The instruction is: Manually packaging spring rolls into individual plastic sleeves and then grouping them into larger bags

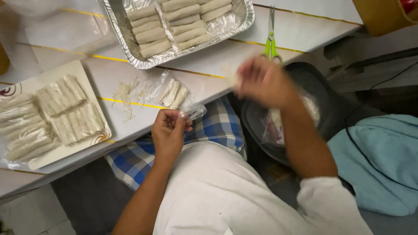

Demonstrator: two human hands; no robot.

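Note:
My left hand (169, 130) pinches the open end of a small clear plastic bag (176, 95) that lies on the table edge with a few pale rolled spring rolls inside. My right hand (261, 80) is blurred in the air to the right of the bag, above a dark bowl (305, 74), and seems to hold a pale strip of something near its fingertips. A foil tray (119, 32) of rolled spring rolls sits at the back. A white plate (93, 91) at the left carries more packed rolls.
Green-handled scissors (271, 41) lie on the white table (287, 30) near its right edge. Pale scraps (126, 93) are scattered beside the bag. A blue checked cloth (217, 126) lies on my lap, a light blue towel (383, 161) at the right, and a brown box (379, 15) top right.

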